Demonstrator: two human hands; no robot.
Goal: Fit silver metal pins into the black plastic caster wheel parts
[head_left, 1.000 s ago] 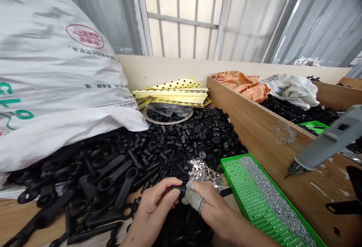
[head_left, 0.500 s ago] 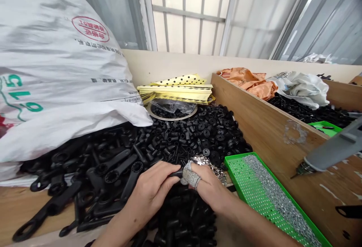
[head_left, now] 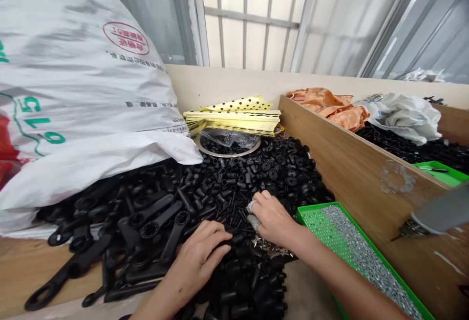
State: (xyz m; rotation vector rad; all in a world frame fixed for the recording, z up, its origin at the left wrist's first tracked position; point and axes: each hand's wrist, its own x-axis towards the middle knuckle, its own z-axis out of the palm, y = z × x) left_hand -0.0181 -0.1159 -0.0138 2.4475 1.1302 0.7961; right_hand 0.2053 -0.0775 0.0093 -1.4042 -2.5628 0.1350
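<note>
Heap of black plastic fittings (head_left: 234,188) under both hands: left hand (head_left: 198,256) open and resting on it, right hand (head_left: 271,220) curled against it, any grip indeterminable, just beside green perforated tray (head_left: 315,227).

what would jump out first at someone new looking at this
The big heap of black plastic parts fills the middle of the view, with the left hand at its near edge and the right hand, its wrapped fingers, resting further in. A huge white sack slumps against it on the left, while a green tray of silver metal bits sits to the right.
</note>
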